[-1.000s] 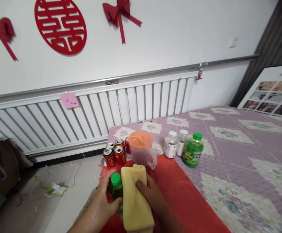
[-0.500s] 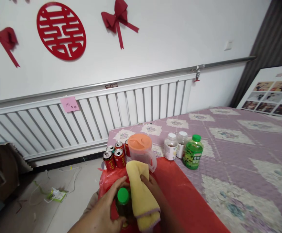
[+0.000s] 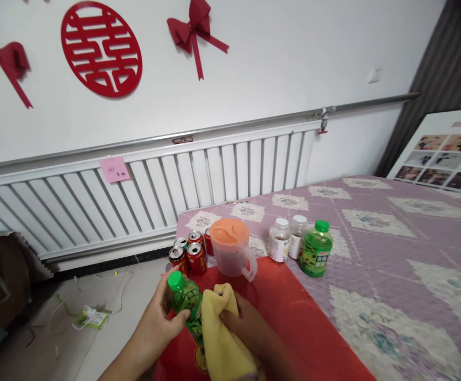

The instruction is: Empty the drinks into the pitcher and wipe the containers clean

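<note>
My left hand [image 3: 167,312] is wrapped round a green-capped bottle [image 3: 186,294] with a green label, which leans to the left over a red sheet [image 3: 294,317]. In my right hand [image 3: 248,323] is a folded yellow cloth [image 3: 224,338], pressed against the lower right side of the bottle. The cloth covers part of the label. Just beyond the hands stands a clear plastic pitcher [image 3: 230,259] with an orange lid. Several drink cans [image 3: 196,259], mostly red, are grouped to its left.
Two white-capped bottles [image 3: 279,243] and another green bottle [image 3: 316,251] stand to the right on the purple quilted cover [image 3: 373,254]. A white radiator [image 3: 214,174] runs along the wall behind. Cables and a power strip [image 3: 93,317] lie on the floor at left.
The bottle has gone from upright to tilted, its cap up and to the left, showing more of its label. My left hand moved with it; the cloth has slid lower along its side.
</note>
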`<state>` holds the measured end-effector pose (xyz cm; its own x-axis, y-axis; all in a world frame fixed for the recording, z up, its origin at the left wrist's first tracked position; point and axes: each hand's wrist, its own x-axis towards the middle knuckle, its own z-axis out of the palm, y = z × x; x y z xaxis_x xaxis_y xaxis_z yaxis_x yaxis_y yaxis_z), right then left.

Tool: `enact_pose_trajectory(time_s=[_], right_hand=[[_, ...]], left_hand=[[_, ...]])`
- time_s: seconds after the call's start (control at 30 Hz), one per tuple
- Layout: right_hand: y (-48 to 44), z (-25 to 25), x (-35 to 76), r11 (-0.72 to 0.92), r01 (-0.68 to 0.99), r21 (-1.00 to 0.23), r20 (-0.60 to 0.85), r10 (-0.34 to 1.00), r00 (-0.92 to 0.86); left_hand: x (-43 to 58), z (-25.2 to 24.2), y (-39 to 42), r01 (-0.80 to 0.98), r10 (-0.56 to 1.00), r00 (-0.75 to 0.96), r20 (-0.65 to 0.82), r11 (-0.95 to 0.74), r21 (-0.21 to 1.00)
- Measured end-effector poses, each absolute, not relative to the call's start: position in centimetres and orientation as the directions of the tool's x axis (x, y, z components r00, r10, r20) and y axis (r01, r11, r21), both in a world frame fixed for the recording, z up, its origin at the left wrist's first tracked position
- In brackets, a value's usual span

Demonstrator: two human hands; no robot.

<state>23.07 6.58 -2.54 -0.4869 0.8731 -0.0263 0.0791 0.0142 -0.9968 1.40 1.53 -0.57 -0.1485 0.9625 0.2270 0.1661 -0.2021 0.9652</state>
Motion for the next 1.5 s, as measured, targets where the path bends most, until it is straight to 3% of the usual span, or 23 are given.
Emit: enact_pose_trajectory(time_s=[0.17,0.33,0.5,0.67,0.73,0.93,1.03,1.27,1.4,1.5], right_hand=[[6.5,-2.7,23.5,0.041,0.214,-0.976,-0.072,0.866,-0.494],[6.7,-3.2,23.9,0.034,0.229,-0.973,-0.069,0.902,-0.425],[6.5,-3.4,23.1,-0.064,-0.014,-0.998,-0.052,0.903,-0.426],[6.3,-3.4,22.2,-0.183,-0.267,-0.946,-0.047,0.893,-0.447],[6.5,-3.2,22.3,-0.174,-0.233,-0.957,-0.055,0.895,-0.443],[7.0,-2.8,23.9,0.005,0.084,-0.996,-0.034,0.892,-0.452],[7.1,-2.6,24.5,0.021,0.138,-0.99,-0.04,0.905,-0.423],[7.5,-1.7,24.7,-0.052,-0.158,-0.986,-0.019,0.979,-0.205],[7.3,-1.2,24.1,-0.036,-0.198,-0.98,-0.01,0.991,-0.131],[6.7,-1.3,23.3,0.068,-0.201,-0.977,0.083,0.994,-0.07]], left_hand=[[0.9,0.6,1.3,0.116,0.964,-0.171,0.206,-0.187,0.975],[0.4,1.8,1.0,0.141,0.978,-0.107,0.178,-0.162,0.977],[1.2,0.5,0.6,0.166,0.987,-0.007,0.162,-0.159,0.973],[2.3,-0.5,0.2,0.204,0.988,0.098,0.121,-0.139,0.969],[2.3,-0.7,0.2,0.225,0.988,0.118,0.1,-0.125,0.966],[1.6,-0.9,0.3,0.22,0.987,0.146,0.073,-0.104,0.97],[1.6,-0.2,-0.1,0.28,0.984,0.18,0.018,-0.068,0.958],[1.9,0.4,-0.6,0.382,0.99,0.129,0.05,-0.097,0.919],[2.1,-0.1,-0.5,0.466,0.991,0.017,0.134,-0.126,0.876],[2.2,-0.4,-0.5,0.514,0.984,-0.044,0.175,-0.128,0.848]])
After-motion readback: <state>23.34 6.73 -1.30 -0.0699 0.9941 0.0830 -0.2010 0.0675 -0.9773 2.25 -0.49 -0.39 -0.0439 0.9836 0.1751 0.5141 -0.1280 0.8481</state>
